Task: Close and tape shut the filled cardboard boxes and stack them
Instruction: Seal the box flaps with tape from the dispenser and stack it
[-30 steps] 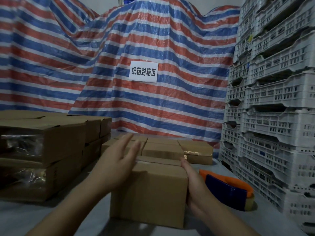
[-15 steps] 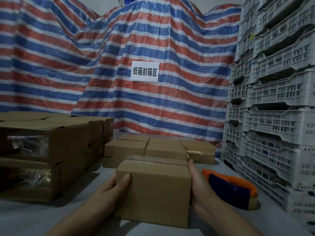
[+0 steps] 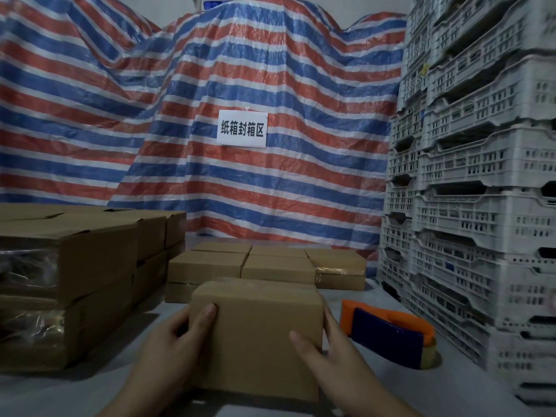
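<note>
Cardboard is filling the near middle of the table, where a closed box is sitting between two hands. The left hand is gripping its left side, thumb curled onto the front, while the right hand is clasping the right edge likewise. Just to the right, an orange-and-blue tape dispenser is lying on the table. Behind, sealed boxes are sitting grouped toward the far edge; taller stacked boxes are lining the left edge.
</note>
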The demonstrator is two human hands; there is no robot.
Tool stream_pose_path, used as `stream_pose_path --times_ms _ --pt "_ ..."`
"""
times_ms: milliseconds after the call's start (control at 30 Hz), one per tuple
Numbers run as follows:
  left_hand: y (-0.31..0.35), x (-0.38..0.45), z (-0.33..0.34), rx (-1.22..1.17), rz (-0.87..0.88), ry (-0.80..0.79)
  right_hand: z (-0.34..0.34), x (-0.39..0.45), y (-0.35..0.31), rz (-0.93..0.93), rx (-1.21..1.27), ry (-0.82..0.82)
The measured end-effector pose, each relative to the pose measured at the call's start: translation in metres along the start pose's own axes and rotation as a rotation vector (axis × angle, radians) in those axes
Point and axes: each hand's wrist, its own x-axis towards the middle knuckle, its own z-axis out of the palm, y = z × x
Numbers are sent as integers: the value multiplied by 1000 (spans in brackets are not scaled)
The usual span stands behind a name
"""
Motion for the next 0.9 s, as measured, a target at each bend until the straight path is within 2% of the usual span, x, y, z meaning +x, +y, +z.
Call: stream_pose_path --times_ms 67,167,267,400,467,600,700,900 --pt "19 8 14 17 65 37 -10 6 -18 12 -79 87" --pt "58 34 42 33 202 15 -36 27 -48 -22 -55 266" --pt "91 67 74 34 294 -111 -73 58 -68 -37 42 429" --pt "117 108 115 -21 341 -262 -125 102 -83 -25 91 553" --pt "123 127 137 -34 330 -270 -144 123 -83 1 122 560" --pt "123 166 183 -30 304 -180 -178 164 -72 87 196 525" --pt "112 194 214 11 259 -129 -204 193 -57 169 145 536" --pt "74 231 259 357 86 -192 -236 227 -5 526 22 408"
